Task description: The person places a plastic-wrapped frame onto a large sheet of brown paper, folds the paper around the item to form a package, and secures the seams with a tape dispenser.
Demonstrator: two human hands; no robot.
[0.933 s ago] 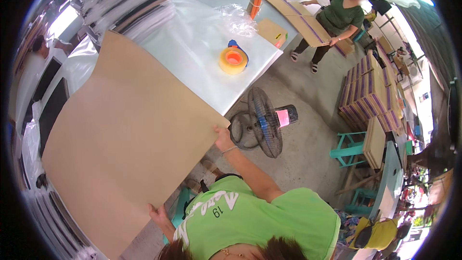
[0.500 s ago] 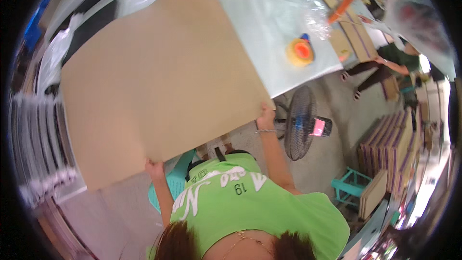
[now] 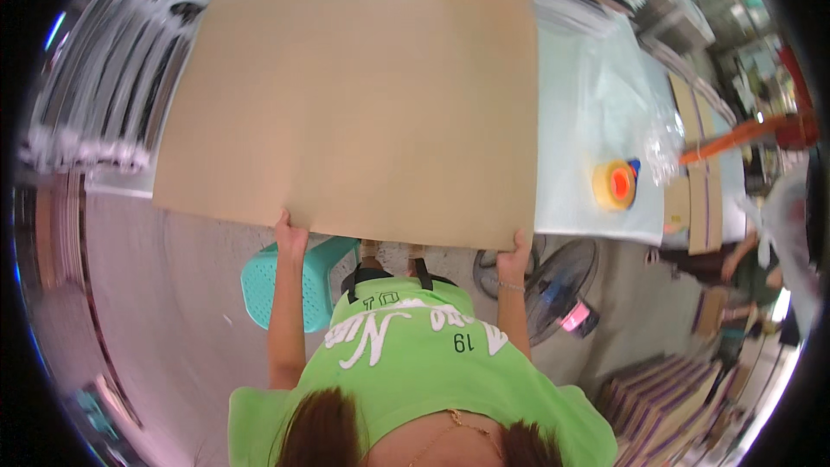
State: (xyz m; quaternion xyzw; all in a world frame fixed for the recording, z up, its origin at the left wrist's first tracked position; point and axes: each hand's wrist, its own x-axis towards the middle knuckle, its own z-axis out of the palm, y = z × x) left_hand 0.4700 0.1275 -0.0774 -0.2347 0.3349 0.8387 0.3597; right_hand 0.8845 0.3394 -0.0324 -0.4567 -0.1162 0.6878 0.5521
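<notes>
A large brown cardboard sheet [image 3: 363,104] spreads over the table in front of me, its far edge slightly wavy. My left hand [image 3: 292,232] grips the near edge left of its middle, thumb on top. At the near right corner my right hand [image 3: 517,251] is closed on the same sheet, a bracelet at its wrist. The fingers under the sheet are hidden on both sides. To the right of the sheet, a tape dispenser with a yellow roll [image 3: 612,186] lies on the table's pale covering [image 3: 575,147].
A turquoise stool [image 3: 285,290] stands below the left part of the sheet. A floor fan [image 3: 562,290] is by my right arm. Wrapped panels [image 3: 112,78] stack at left. Strapped cardboard bundles [image 3: 666,406] lie lower right. Another person [image 3: 752,268] works at far right.
The cardboard sheet has turned clockwise in view, its near edge now almost level. My view has swung left, so the tape dispenser and fan appear farther right and lower. Both hands keep their hold.
</notes>
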